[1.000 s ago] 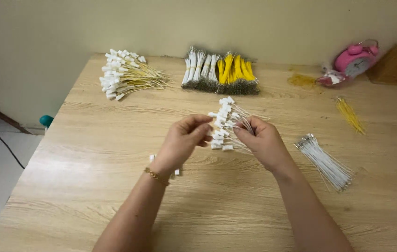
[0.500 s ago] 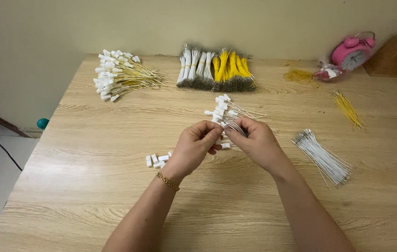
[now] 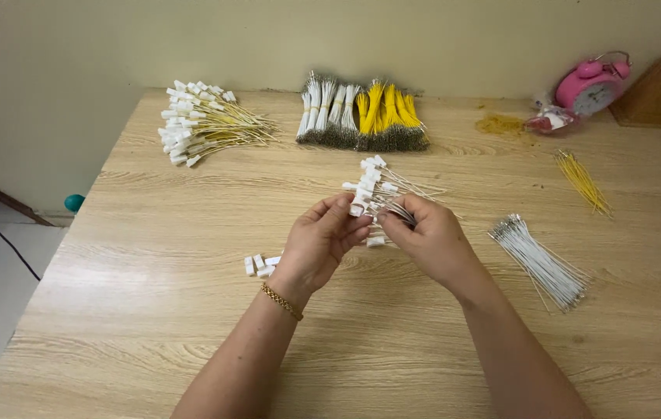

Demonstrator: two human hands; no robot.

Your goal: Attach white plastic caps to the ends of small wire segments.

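Observation:
Above the middle of the wooden table (image 3: 152, 310), my left hand (image 3: 321, 242) pinches a small white plastic connector (image 3: 357, 208) at its fingertips. My right hand (image 3: 427, 237) holds a thin white wire (image 3: 399, 211) whose end meets that connector. Just behind the hands lies a small pile of white wires with white connectors (image 3: 377, 182). A few loose white connectors (image 3: 260, 264) lie on the table left of my left wrist, which wears a gold bracelet.
Back left lies a heap of yellow wires with white connectors (image 3: 202, 124). Bundles of white and yellow wires (image 3: 361, 116) stand at the back centre. Loose white wires (image 3: 540, 260) and yellow wires (image 3: 582, 180) lie at right. A pink alarm clock (image 3: 590, 85) sits back right.
The view has tilted down a little, so everything sits higher in frame. My hands came closer together over the connector. The loose connectors left of my wrist came into sight.

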